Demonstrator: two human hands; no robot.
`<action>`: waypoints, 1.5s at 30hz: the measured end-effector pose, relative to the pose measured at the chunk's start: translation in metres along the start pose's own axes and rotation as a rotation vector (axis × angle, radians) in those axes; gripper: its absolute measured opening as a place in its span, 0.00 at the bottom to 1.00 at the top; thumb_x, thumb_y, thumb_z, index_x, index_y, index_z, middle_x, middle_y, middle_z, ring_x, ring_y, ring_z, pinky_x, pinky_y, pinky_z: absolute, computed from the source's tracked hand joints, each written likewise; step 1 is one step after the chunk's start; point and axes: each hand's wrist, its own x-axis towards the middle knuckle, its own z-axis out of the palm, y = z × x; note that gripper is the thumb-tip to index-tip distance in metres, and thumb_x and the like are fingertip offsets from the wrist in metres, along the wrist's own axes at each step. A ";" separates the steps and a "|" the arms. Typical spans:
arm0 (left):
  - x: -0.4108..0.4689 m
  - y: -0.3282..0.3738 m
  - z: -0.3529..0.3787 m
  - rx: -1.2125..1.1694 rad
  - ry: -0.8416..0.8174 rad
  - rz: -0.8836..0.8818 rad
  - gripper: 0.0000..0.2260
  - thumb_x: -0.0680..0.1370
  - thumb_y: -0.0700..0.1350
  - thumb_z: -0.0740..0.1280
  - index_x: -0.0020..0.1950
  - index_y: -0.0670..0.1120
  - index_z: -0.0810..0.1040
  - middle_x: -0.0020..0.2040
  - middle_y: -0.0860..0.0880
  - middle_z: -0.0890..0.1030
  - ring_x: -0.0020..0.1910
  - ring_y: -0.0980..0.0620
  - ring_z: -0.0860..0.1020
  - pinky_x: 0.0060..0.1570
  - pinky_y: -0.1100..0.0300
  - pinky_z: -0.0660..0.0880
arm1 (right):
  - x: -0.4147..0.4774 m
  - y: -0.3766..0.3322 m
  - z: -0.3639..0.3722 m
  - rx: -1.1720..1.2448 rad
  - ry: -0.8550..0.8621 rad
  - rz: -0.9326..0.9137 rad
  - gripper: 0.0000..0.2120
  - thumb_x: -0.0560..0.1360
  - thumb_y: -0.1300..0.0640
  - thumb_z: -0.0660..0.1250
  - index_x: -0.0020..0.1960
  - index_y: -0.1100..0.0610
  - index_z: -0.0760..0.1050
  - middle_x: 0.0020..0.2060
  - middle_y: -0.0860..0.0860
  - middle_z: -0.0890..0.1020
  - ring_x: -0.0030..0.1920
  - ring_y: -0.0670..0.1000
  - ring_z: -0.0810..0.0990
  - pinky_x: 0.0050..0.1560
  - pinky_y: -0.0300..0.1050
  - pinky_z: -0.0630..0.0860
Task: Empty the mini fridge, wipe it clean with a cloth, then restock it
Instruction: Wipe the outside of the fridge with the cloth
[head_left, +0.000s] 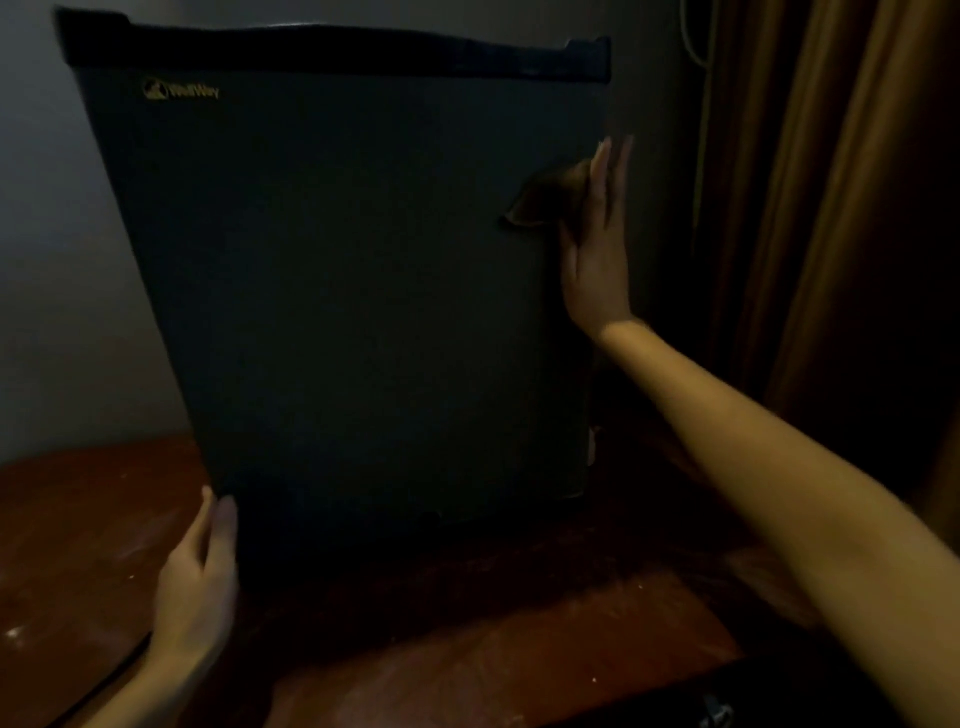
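Straight-fingered right hand (597, 260) is pressing cloth (540, 200) to mini fridge (332, 286) right edge, seemingly wiping; flat left hand (200, 582) is steadying its lower-left corner.

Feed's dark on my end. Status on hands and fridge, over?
Left hand open at mini fridge lower-left corner. Right hand, fingers straight, presses cloth to door right edge. Door looks shut; nothing blocking it.

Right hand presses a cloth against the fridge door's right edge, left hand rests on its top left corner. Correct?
Not quite. The head view shows the left hand at the bottom left corner of the fridge door, not the top. The right hand does press the cloth against its right edge.
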 end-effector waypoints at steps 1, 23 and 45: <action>0.000 0.002 0.000 -0.015 -0.006 -0.024 0.33 0.77 0.66 0.53 0.76 0.47 0.64 0.72 0.45 0.70 0.60 0.51 0.75 0.58 0.56 0.68 | -0.011 0.004 0.003 0.038 0.011 0.045 0.33 0.80 0.56 0.58 0.78 0.65 0.45 0.76 0.65 0.42 0.76 0.48 0.42 0.76 0.39 0.48; -0.061 0.087 0.079 0.336 -0.398 0.817 0.35 0.76 0.35 0.66 0.78 0.52 0.53 0.79 0.59 0.49 0.77 0.61 0.47 0.74 0.65 0.51 | -0.166 0.024 -0.087 0.258 -0.216 0.970 0.16 0.78 0.63 0.61 0.59 0.45 0.74 0.64 0.55 0.72 0.63 0.55 0.73 0.65 0.51 0.71; -0.023 0.233 0.283 1.798 -0.691 1.382 0.15 0.82 0.51 0.57 0.62 0.45 0.75 0.64 0.45 0.76 0.65 0.46 0.70 0.69 0.50 0.58 | -0.181 0.050 -0.096 0.990 0.017 1.687 0.17 0.80 0.48 0.61 0.51 0.61 0.81 0.39 0.58 0.85 0.47 0.57 0.80 0.48 0.50 0.75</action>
